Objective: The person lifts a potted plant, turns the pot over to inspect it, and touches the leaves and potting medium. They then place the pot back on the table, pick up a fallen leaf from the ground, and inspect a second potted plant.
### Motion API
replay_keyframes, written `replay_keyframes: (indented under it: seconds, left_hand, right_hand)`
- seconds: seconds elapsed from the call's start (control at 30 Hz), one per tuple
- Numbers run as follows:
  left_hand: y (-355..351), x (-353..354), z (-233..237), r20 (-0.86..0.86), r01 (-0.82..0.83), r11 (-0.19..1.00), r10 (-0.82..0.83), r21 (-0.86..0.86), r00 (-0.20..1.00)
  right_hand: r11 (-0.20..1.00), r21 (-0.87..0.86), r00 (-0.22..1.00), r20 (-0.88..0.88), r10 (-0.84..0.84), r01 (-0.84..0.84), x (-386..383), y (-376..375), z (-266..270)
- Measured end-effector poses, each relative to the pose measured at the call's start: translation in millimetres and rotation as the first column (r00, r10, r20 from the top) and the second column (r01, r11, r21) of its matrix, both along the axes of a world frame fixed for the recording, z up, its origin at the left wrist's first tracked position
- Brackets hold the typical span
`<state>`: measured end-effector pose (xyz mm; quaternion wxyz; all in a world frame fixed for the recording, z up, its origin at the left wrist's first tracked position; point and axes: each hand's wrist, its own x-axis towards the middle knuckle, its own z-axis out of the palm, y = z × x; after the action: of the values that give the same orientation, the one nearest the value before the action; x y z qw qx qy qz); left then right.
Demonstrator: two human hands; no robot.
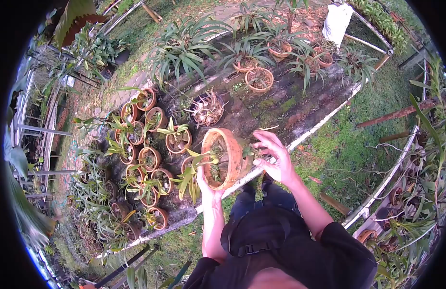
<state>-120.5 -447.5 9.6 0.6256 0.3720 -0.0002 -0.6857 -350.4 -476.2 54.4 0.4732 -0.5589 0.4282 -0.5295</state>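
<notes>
Gripping tilted clay pot (236, 163) by near rim with left hand (212, 188), kinda pointing mouth left; hovering right hand (278, 163), loosely open, just right of base.

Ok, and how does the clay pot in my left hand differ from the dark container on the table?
The clay pot is orange-brown; the dark container looks nearly black. The clay pot is tipped sideways in your left hand, while the dark container sits upright on the table. The clay pot shows green leaves; the dark container holds pale, tangled plant matter. Both are round.
</notes>
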Motion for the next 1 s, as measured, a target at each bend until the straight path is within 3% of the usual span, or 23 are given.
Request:
replay_keyframes:
  seconds: [0.1, 0.23, 0.33, 0.43, 0.47, 0.57, 0.6, 0.67, 0.73, 0.83, 0.87, 0.9, 1.0]
  left_hand:
    - [1, 8, -22, -0.095, 0.034, 0.998, -0.04, -0.056, 0.995]
    - [4, 14, -32, -0.166, 0.032, 0.994, -0.048, -0.1, 0.985]
    - [0, 14, -40, -0.209, -0.003, 0.998, -0.011, -0.066, 0.978]
    - [-4, 11, -22, -0.318, 0.0, 0.998, -0.019, -0.062, 0.948]
    - [-4, 10, -15, -0.368, 0.015, 0.997, -0.041, -0.075, 0.929]
    - [-5, 9, -18, -0.295, 0.011, 0.996, -0.038, -0.092, 0.955]
    - [-5, 6, -8, -0.3, 0.014, 0.995, -0.045, -0.102, 0.953]
    - [-5, 0, 12, -0.31, 0.026, 0.992, -0.064, -0.124, 0.949]
    - [-4, 2, 7, -0.348, 0.022, 0.988, -0.075, -0.155, 0.934]
    - [-7, 3, -6, -0.268, 0.012, 0.994, -0.041, -0.109, 0.963]
    - [-6, 2, -9, -0.216, 0.005, 0.997, -0.021, -0.076, 0.976]
    - [-6, 1, -10, -0.208, 0.033, 0.995, -0.053, -0.099, 0.977]
    - [-7, -3, -12, -0.181, 0.094, 0.987, -0.117, -0.128, 0.976]
  right_hand:
    - [0.979, -0.196, 0.984, -0.177, 0.028, -0.064, 2, -11, 1]
    - [0.986, -0.157, 0.994, -0.087, -0.073, 0.058, 10, -6, -3]
    - [0.973, -0.203, 0.98, -0.139, -0.142, 0.112, 13, -7, 7]
    - [0.972, -0.104, 0.974, -0.065, -0.218, 0.21, 9, -8, 11]
    - [0.963, -0.157, 0.962, -0.126, -0.24, 0.22, 3, -10, 8]
    - [0.938, -0.113, 0.938, -0.08, -0.336, 0.327, -14, -13, 2]
    - [0.948, -0.026, 0.939, -0.134, -0.318, 0.317, -23, -11, 5]
    - [0.955, -0.159, 0.75, -0.592, -0.296, 0.252, -40, -9, 20]
    - [0.962, -0.173, 0.415, -0.875, -0.248, 0.211, -42, -2, 32]
    - [0.984, -0.172, 0.799, -0.586, -0.137, 0.043, -37, -7, 37]
    - [0.998, -0.057, 0.926, -0.377, 0.0, -0.024, -30, -7, 32]
    - [0.996, -0.036, 0.954, -0.294, 0.065, -0.078, -21, -7, 32]
    - [0.996, -0.087, 0.99, -0.144, 0.004, -0.016, 4, -3, 21]
